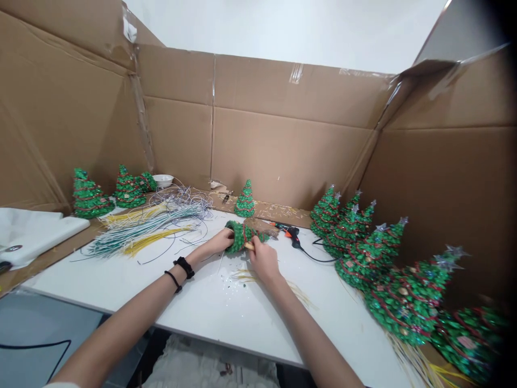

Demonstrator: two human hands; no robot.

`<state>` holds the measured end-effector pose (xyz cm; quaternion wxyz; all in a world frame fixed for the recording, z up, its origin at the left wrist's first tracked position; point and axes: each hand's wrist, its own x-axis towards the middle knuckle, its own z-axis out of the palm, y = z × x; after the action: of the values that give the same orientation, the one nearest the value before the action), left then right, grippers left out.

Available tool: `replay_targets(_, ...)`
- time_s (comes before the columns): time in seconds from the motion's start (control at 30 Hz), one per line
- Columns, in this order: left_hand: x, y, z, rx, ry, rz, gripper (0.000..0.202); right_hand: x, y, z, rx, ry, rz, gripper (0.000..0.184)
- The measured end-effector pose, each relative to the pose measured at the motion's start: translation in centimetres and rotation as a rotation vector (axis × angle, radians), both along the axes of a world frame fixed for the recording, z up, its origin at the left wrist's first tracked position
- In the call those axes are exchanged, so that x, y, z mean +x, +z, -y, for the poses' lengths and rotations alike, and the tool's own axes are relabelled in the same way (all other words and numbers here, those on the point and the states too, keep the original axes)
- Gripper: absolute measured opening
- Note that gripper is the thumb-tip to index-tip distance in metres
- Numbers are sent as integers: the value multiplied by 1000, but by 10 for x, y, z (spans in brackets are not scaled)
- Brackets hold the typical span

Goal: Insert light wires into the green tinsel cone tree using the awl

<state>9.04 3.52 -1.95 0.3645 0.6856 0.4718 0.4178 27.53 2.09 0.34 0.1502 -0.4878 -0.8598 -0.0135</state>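
A small green Christmas tree (241,236) with red trim lies tilted on its side, its wide base toward the left. My left hand (223,240) grips it at that base, with some fingers hidden at or inside the rim. Against the tree's near side, my right hand (262,256) is closed on a small tan stick-like piece (249,246) whose exact kind I cannot make out. Another green tree (244,200) stands upright just behind. Thin yellow wires (247,276) and glitter specks lie on the white table (226,318) below my hands.
A black and orange glue gun (291,233) with a cable lies right of my hands. Decorated trees with silver stars (355,242) line the right side. Bundles of coloured wire (149,226), more trees (128,188) and a white bowl (163,180) are at left. Cardboard walls (258,108) enclose the table.
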Motion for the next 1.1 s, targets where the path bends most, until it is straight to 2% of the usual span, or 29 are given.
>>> replay_targets(0.1,1,-1,-1,-20,44,3,18,0,-1,1,0,-5,18,22)
replay_targets(0.33,1,2,0,-5,-33,54,18,8,-6,-4,94,163,85,16)
replay_targets(0.5,2,2,2,39,-66,59,16,8,-6,-4,162,190,120,18)
replay_targets(0.63,5,9,9,59,-83,77,16,10,-1,-2,171,212,136,17)
replay_targets(0.77,6,13,14,15,-64,90,16,11,2,-2,151,220,154,19)
replay_targets(0.9,6,10,14,-16,-44,131,15,11,3,-1,143,241,130,22)
replay_targets(1.03,9,6,13,-134,4,192,10,15,8,-4,139,239,16,17)
replay_targets(1.1,11,5,13,-213,51,242,6,24,12,-14,93,183,-79,20)
